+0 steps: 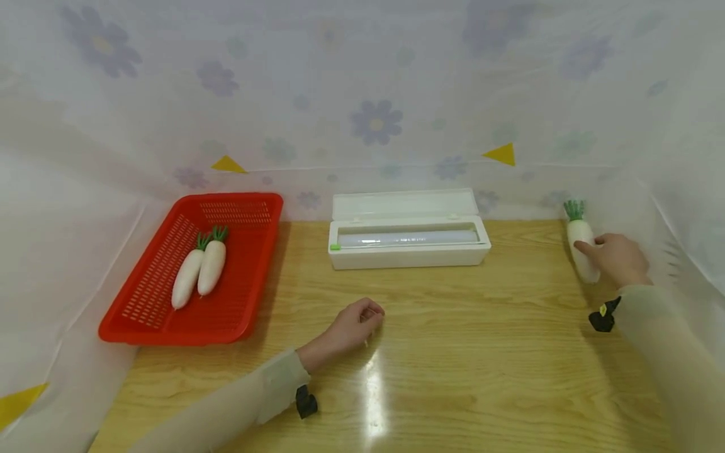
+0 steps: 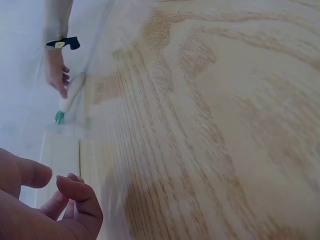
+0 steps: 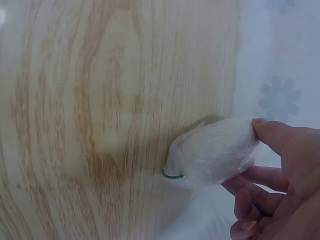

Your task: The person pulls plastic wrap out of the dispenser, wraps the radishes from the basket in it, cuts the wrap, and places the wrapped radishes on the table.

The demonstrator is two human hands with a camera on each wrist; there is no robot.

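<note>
At the right end of the table my right hand (image 1: 620,259) holds a white radish (image 1: 581,246) between thumb and fingers. In the right wrist view clear film covers this radish (image 3: 212,152), and a bit of green shows at one end. My left hand (image 1: 350,328) hovers over the table's middle, fingers loosely curled. The left wrist view shows a gap between its thumb and forefinger, with nothing held there. Two more white radishes with green tops, a left one (image 1: 187,279) and a right one (image 1: 212,267), lie side by side in a red basket (image 1: 257,296).
A white cling film box (image 1: 408,258) stands at the table's back edge, its lid (image 1: 404,204) raised and a roll of film (image 1: 408,238) inside. Flower-printed sheeting (image 1: 317,138) encloses the back and sides. Wood-grain table top (image 1: 481,352) spreads in front.
</note>
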